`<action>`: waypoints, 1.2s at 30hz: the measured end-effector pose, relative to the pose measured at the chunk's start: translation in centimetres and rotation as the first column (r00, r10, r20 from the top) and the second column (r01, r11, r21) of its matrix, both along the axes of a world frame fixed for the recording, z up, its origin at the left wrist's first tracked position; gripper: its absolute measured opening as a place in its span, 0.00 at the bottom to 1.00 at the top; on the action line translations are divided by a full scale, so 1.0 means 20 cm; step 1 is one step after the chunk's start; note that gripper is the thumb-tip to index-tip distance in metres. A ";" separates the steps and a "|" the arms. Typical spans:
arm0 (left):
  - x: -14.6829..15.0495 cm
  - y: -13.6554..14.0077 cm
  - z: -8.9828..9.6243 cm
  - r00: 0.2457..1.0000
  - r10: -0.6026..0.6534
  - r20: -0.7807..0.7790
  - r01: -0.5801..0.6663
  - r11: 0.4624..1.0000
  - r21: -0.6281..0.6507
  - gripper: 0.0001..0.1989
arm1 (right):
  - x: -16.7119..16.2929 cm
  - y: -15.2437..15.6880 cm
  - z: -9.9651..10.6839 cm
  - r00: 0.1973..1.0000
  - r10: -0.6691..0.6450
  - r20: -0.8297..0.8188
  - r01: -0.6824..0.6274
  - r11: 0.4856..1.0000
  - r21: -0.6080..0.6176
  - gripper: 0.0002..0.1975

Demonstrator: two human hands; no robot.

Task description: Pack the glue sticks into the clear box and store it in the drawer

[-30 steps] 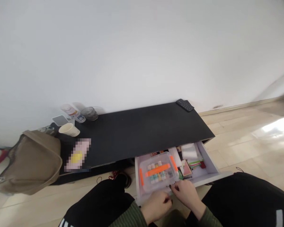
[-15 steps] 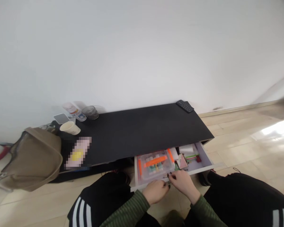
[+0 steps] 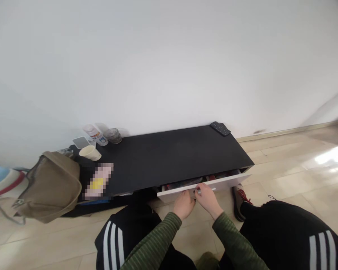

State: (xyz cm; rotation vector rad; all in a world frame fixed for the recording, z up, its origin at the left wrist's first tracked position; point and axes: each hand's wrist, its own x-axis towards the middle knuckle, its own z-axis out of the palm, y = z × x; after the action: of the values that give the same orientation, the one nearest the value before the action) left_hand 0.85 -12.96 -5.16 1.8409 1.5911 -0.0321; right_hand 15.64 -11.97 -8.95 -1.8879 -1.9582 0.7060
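A white-fronted drawer in the low black cabinet stands a little way out. Both of my hands are at the middle of its front. My left hand is curled against the front at the left end of the handle. Beside it, my right hand has its fingers bent round the drawer handle, whose right end shows as a light bar. Only a narrow strip of the contents is visible behind the front, dark and partly hidden by the cabinet top.
On the cabinet's left part are a brown bag, a paper cup, a spray can, a dark glass and a blurred-out pink item. A black keypad lies at the back right. My knees flank the drawer.
The drawer has slid inward toward the cabinet, and its box of orange-clipped contents is now mostly under the top. Both hands moved forward with it.
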 end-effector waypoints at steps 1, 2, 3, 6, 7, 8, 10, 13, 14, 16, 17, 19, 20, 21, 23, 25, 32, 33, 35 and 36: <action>0.00 0.02 0.00 1.000 0.016 0.002 -0.016 1.000 0.010 0.23 | -0.01 0.01 -0.01 1.000 0.006 -0.003 -0.006 1.000 0.022 0.10; -0.01 0.03 -0.01 0.999 0.035 0.005 -0.035 0.999 0.021 0.24 | -0.01 0.03 -0.02 1.000 0.012 -0.004 -0.012 0.999 0.038 0.12; -0.01 0.05 -0.01 0.998 0.055 0.009 -0.056 0.998 0.032 0.25 | -0.02 0.04 -0.03 1.000 0.018 -0.004 -0.018 0.999 0.046 0.14; -0.02 0.10 -0.02 0.994 0.113 0.014 -0.113 0.992 0.060 0.27 | -0.03 0.06 -0.06 0.999 0.047 0.003 -0.047 0.998 0.040 0.21; -0.02 0.11 -0.02 0.992 0.123 0.010 -0.123 0.990 0.066 0.27 | -0.03 0.07 -0.06 0.998 0.063 0.009 -0.063 0.997 0.034 0.23; -0.02 0.11 -0.02 0.992 0.123 0.006 -0.123 0.990 0.073 0.28 | -0.02 0.07 -0.06 0.996 0.083 0.021 -0.083 0.996 0.022 0.25; -0.03 0.12 0.00 0.995 0.094 -0.018 -0.092 0.993 0.068 0.27 | 0.00 0.06 -0.03 0.989 0.136 0.054 -0.134 0.990 -0.035 0.28; -0.08 0.10 0.10 1.000 0.012 -0.004 -0.013 0.995 -0.097 0.22 | 0.05 0.03 0.11 0.965 0.252 0.076 -0.229 0.946 -0.229 0.20; -0.11 0.09 0.15 0.997 -0.013 0.075 0.028 0.979 -0.202 0.23 | 0.08 0.01 0.18 0.955 0.294 0.049 -0.268 0.919 -0.289 0.15; -0.17 0.07 0.27 0.929 -0.017 0.368 0.187 0.883 -0.430 0.25 | 0.13 -0.03 0.35 0.928 0.363 -0.086 -0.371 0.879 -0.300 0.11; -0.21 0.07 0.33 0.849 0.004 0.528 0.278 0.847 -0.453 0.24 | 0.15 -0.05 0.45 0.905 0.375 -0.200 -0.417 0.874 -0.250 0.11; -0.27 0.05 0.42 0.630 0.067 0.773 0.388 0.836 -0.389 0.24 | 0.18 -0.08 0.62 0.822 0.373 -0.430 -0.477 0.864 -0.163 0.13; -0.28 0.05 0.46 0.497 0.104 0.862 0.391 0.860 -0.329 0.23 | 0.19 -0.10 0.68 0.745 0.366 -0.558 -0.504 0.856 -0.112 0.13; -0.29 0.04 0.48 0.317 0.154 0.936 0.363 0.892 -0.270 0.23 | 0.18 -0.11 0.73 0.618 0.357 -0.700 -0.524 0.851 -0.028 0.12; -0.28 0.04 0.49 -0.091 0.250 0.964 0.248 0.943 -0.222 0.26 | 0.13 -0.10 0.77 0.231 0.311 -0.922 -0.467 0.867 0.175 0.15; -0.25 0.06 0.49 -0.363 0.307 0.880 0.141 0.951 -0.274 0.33 | 0.06 -0.07 0.76 -0.143 0.215 -0.966 -0.288 0.925 0.249 0.30; -0.17 0.16 0.45 -0.558 0.401 0.727 0.126 0.906 -0.403 0.42 | -0.06 0.09 0.62 -0.531 -0.113 -0.840 -0.129 0.990 -0.052 0.50; -0.17 0.16 0.44 -0.549 0.406 0.730 0.122 0.903 -0.411 0.42 | -0.05 0.09 0.61 -0.543 -0.125 -0.831 -0.135 0.989 -0.061 0.50; -0.16 0.16 0.43 -0.524 0.415 0.744 0.102 0.898 -0.429 0.41 | -0.03 0.09 0.60 -0.555 -0.146 -0.819 -0.150 0.986 -0.074 0.50; -0.16 0.16 0.43 -0.512 0.417 0.751 0.092 0.896 -0.435 0.41 | -0.02 0.08 0.60 -0.559 -0.157 -0.814 -0.157 0.984 -0.081 0.49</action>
State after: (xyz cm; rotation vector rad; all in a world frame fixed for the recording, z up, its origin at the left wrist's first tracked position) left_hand -2.33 -9.73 3.46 0.4017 0.2449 1.2195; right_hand 15.28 -10.32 3.00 -0.2325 -0.3434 1.7456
